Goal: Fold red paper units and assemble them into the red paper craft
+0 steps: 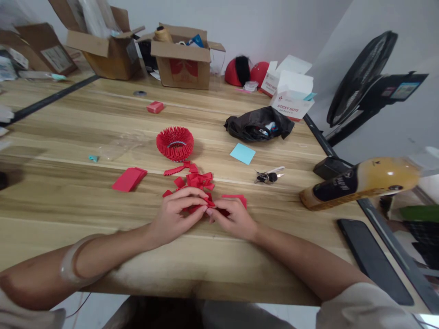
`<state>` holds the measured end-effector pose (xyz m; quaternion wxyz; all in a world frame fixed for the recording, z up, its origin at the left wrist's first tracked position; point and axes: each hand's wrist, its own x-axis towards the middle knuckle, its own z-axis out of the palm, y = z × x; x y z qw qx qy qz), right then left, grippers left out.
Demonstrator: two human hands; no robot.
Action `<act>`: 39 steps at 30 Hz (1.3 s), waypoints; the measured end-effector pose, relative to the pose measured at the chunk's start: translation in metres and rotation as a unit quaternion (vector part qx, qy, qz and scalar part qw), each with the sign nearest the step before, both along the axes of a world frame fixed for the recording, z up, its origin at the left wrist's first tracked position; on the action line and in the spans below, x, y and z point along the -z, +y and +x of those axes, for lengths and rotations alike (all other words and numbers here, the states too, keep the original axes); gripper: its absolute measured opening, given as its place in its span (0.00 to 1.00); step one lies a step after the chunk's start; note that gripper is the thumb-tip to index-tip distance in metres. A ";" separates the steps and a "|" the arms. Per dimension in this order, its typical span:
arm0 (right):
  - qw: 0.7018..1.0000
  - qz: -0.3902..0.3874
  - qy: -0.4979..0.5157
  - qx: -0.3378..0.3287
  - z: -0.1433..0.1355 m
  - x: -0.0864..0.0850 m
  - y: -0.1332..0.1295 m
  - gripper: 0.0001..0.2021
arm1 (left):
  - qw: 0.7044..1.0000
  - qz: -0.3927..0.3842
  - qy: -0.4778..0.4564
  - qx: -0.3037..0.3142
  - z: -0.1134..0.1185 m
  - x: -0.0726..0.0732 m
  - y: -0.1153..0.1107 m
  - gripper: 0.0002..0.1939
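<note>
Between my two hands is a small piece of folded red paper (209,201), pinched by the fingertips. My left hand (181,211) closes on it from the left, and my right hand (233,216) grips it from the right. Several folded red paper pieces (192,177) lie in a loose pile just beyond my fingers. Behind the pile stands a round red bowl of folded paper (175,143), with a light blue ring inside. Flat red paper sheets (240,199) show partly behind my right hand. Another stack of red sheets (129,179) lies to the left.
A blue paper sheet (243,153), keys (269,176) and a black plastic bag (259,124) lie right of the bowl. A bottle (356,183) and a phone (375,260) are at the right edge. Cardboard boxes (185,68) and a sticky note box (291,103) stand at the back.
</note>
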<state>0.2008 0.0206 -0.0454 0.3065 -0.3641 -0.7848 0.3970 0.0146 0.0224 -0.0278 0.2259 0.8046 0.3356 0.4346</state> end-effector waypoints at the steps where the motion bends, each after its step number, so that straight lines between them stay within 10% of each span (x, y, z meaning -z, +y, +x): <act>1: 1.000 -0.001 0.001 0.000 0.000 0.000 0.000 0.14 | 1.000 0.001 -0.001 -0.001 0.000 0.000 0.000 0.05; 39: 0.995 -0.050 0.069 0.058 -0.002 0.001 -0.001 0.10 | 0.999 -0.035 -0.027 -0.005 0.000 -0.004 -0.001 0.06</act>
